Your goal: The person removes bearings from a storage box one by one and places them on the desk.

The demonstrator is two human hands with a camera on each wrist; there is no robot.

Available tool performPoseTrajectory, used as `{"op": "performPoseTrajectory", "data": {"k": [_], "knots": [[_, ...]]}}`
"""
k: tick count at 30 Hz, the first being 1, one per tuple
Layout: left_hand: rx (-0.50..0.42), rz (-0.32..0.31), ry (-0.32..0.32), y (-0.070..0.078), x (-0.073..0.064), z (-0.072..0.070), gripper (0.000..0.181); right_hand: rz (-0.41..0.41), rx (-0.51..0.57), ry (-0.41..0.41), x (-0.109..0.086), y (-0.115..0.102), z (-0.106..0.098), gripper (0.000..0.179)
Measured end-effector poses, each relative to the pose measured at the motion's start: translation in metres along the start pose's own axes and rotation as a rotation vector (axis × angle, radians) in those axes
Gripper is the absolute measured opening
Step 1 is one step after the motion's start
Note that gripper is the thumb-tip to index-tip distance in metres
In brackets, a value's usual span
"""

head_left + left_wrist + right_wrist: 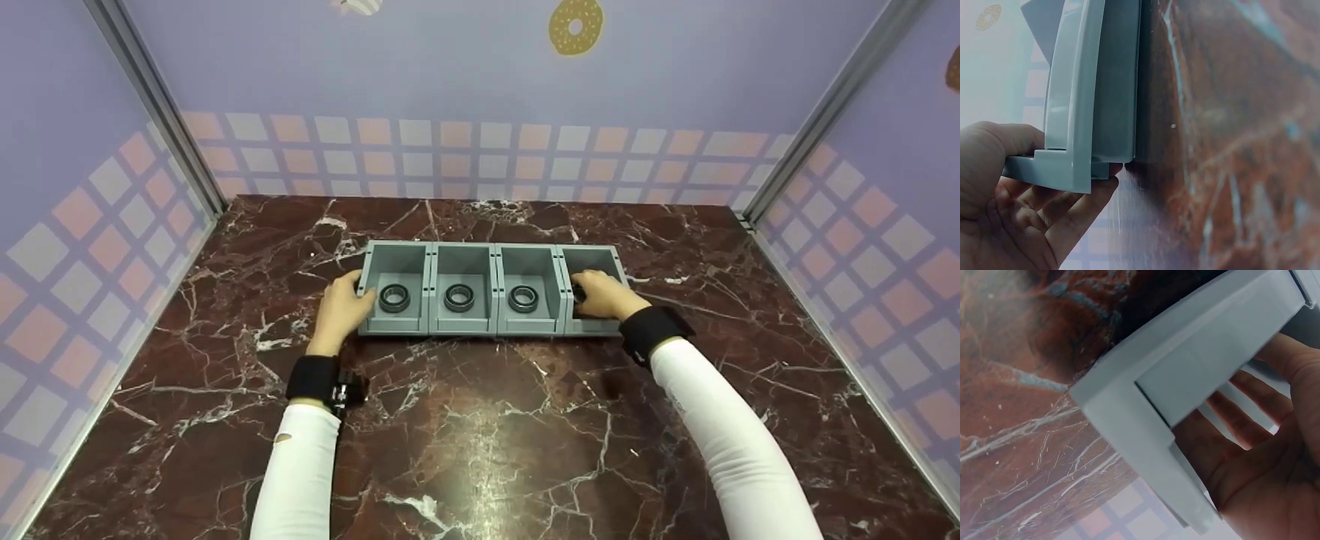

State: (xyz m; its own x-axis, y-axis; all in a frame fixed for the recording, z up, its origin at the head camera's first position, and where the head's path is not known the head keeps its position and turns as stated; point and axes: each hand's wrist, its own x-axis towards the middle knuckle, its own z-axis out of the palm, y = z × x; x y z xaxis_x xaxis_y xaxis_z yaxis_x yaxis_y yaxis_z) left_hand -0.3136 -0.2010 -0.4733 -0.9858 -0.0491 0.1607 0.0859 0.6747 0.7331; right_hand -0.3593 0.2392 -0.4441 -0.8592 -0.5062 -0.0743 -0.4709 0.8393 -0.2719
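A row of grey plastic bins [463,328], joined side by side, sits on the marbled table. Three of them each hold a dark ring-shaped ball bearing: in the left bin [394,298], in the one beside it [459,298] and in the third [523,298]. My left hand [343,309] grips the outer left wall, thumb inside and fingers outside, as the left wrist view also shows. My right hand [604,294] reaches down into the rightmost bin, its fingers at a dark bearing [578,293] close to the divider, mostly hidden by the hand.
The dark red marbled tabletop [465,435] stretches in front of the bins. A patterned back wall [480,90] and side walls close in the table, with metal posts [817,112] in the corners.
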Motion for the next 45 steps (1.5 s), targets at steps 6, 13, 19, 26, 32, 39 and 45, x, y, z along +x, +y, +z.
{"op": "performPoseTrajectory", "data": {"k": [6, 13, 19, 26, 32, 39, 45], "knots": [[-0.003, 0.004, 0.009, 0.0009, 0.0008, 0.0011, 0.049, -0.014, -0.003, 0.026, 0.0008, 0.0011, 0.0014, 0.022], [-0.017, 0.002, 0.029, 0.0007, 0.0005, 0.0016, 0.047, 0.016, -0.003, 0.010, 0.0032, -0.0010, 0.0015, 0.032], [-0.016, -0.003, 0.030, 0.0002, -0.0003, 0.0012, 0.047, 0.022, -0.004, 0.017, 0.0042, -0.0023, 0.0029, 0.025], [-0.013, 0.000, 0.025, 0.0009, -0.0005, 0.0011, 0.048, 0.037, -0.019, 0.015, 0.0049, -0.0036, 0.0027, 0.018], [-0.025, -0.007, 0.017, 0.0011, 0.0001, 0.0014, 0.046, 0.019, -0.053, 0.013, 0.0044, -0.0040, 0.0028, 0.017], [-0.017, -0.016, 0.014, 0.0013, -0.0010, 0.0008, 0.048, 0.017, -0.040, 0.026, 0.0060, -0.0025, 0.0037, 0.014], [-0.002, -0.028, -0.002, 0.0026, -0.0014, -0.0002, 0.051, 0.024, -0.036, 0.035, 0.0076, 0.0005, 0.0049, 0.018]]}}
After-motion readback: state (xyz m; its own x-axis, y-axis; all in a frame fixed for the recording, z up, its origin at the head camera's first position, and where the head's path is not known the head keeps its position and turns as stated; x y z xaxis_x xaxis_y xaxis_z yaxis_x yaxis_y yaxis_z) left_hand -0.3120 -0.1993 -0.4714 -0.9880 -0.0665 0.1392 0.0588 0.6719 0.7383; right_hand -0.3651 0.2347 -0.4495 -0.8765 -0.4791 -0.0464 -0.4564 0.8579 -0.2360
